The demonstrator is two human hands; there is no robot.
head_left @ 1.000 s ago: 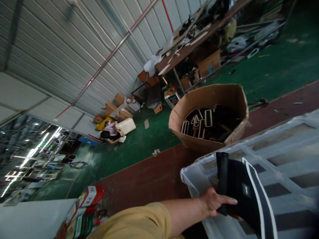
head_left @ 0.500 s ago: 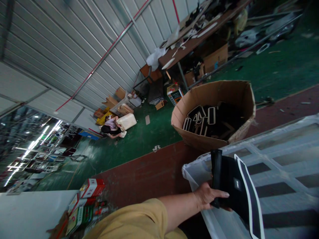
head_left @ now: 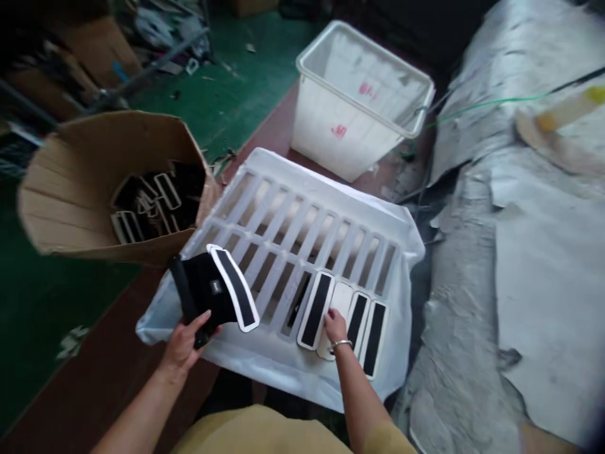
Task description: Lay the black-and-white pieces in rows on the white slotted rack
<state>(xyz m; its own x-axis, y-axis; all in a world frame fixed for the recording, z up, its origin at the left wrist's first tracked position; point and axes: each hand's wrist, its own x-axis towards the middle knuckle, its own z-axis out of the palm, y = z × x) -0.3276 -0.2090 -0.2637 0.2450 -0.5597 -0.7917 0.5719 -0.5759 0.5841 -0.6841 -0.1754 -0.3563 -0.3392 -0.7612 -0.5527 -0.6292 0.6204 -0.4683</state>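
Note:
My left hand (head_left: 188,343) is closed round the dark rolled edge of a black flexible panel (head_left: 201,284) with a small label. A white-bordered black strip (head_left: 236,290) runs along the panel's far side, above the slatted rack. My right hand (head_left: 335,325) has its fingers curled in at the edge of a plain white strip (head_left: 341,296) lying on the rack; the fingertips are partly hidden. To its left lies a white-edged black strip (head_left: 316,312), and two similar strips (head_left: 374,340) lie to its right.
The slatted rack (head_left: 283,359) is wrapped in whitish plastic. A cardboard box (head_left: 57,202) of similar white-edged pieces stands at left. Beyond the rack is a white plastic bin (head_left: 326,120). A grey, rough-covered surface (head_left: 553,271) runs along the right.
My view has swung right and down onto the rack. My left hand still holds the black panel, and my right hand has come into view at the white strip.

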